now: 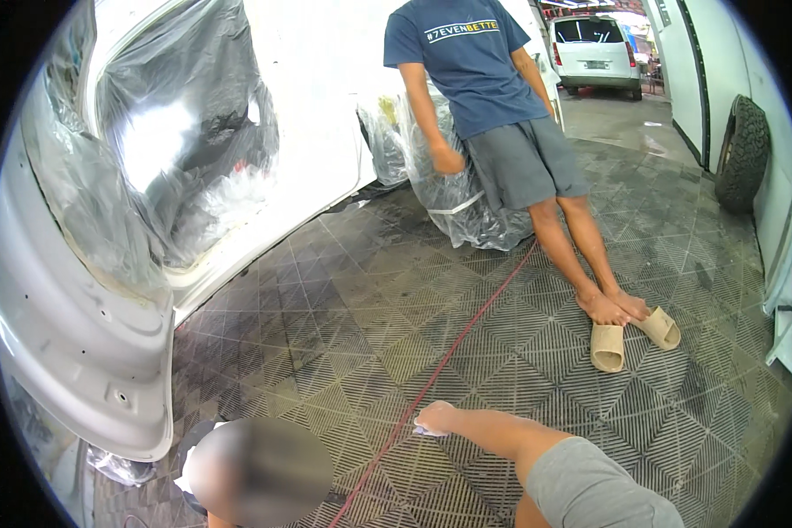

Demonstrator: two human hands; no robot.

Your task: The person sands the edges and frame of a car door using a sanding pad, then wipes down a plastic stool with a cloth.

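From the lower right, my right arm reaches left, in grey cloth at its upper part. My right hand, low over the patterned floor tiles, is closed on a small pale, faintly purple piece whose kind I cannot make out. Close by it runs a thin red hose or cord. At the lower left, bare skin rises from the edge into a blurred oval. That blur, with dark and white material at its left, hides whatever my left hand is doing.
A white vehicle body with plastic sheeting in its opening stands at left; its panel juts toward me. Ahead stands a person in a blue shirt, beside tan slippers. A tyre leans right; a white van is behind.
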